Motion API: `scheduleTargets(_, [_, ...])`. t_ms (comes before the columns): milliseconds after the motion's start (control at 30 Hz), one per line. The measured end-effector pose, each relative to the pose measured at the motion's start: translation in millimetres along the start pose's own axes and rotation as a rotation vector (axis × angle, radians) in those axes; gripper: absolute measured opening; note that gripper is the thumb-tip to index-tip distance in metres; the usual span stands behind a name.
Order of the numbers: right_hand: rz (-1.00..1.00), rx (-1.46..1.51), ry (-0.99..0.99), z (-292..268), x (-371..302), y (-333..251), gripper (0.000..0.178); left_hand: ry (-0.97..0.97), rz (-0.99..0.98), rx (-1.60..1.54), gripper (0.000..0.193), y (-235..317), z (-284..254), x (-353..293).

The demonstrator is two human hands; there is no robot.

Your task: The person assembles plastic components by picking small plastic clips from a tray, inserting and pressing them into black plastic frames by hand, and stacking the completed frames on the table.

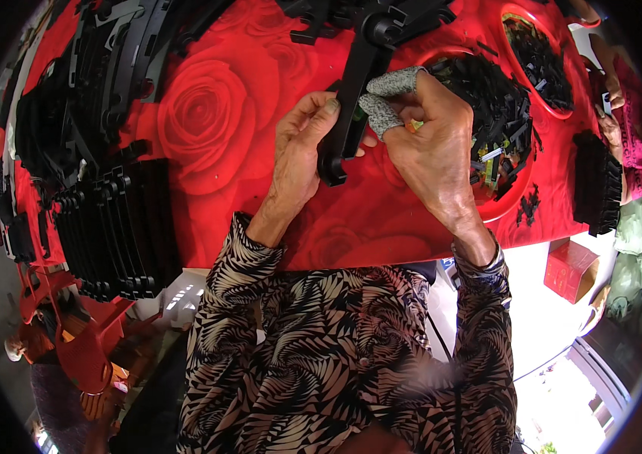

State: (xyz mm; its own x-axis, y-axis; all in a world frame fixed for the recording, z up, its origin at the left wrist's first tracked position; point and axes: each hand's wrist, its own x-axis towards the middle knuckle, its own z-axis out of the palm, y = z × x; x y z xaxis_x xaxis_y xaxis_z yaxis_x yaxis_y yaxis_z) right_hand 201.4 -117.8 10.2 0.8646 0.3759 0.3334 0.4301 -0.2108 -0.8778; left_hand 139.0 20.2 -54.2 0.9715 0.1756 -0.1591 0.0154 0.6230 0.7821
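Observation:
A long black plastic strip [348, 121] with a hooked lower end is held slanting over the table. My left hand [302, 144] grips it from the left, thumb on its face and fingers behind. My right hand [434, 140] is at the strip's right edge, with grey knitted covers [393, 94] on the thumb and a finger. Its fingers are closed in a pinch against the strip; what lies between them is hidden. Small orange and green spots show by those fingers. Just right of it stands a red-rimmed basin [514, 198] full of small black plastic pieces [498, 106].
A red rose-patterned cloth [207, 113] covers the table. Rows of black plastic strips [113, 234] lie stacked at left; more black parts [321, 19] lie at the far edge. A second red basin [559, 113] stands far right, near another person's hand [610, 129]. A red chair [82, 348] stands lower left.

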Motion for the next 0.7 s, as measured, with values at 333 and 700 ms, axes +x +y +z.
scheduleTargets(333, [-0.018, -0.14, -0.017, 1.2, -3.4, 2.1, 0.02, 0.027, -0.028, 0.014, 0.029, -1.3, 0.4, 0.3])
scheduleTargets(700, [-0.061, -0.07, 0.003, 1.4, -4.4, 16.4, 0.03, 0.001, -0.054, -0.024, 0.028, 0.5, -0.9, 1.4])
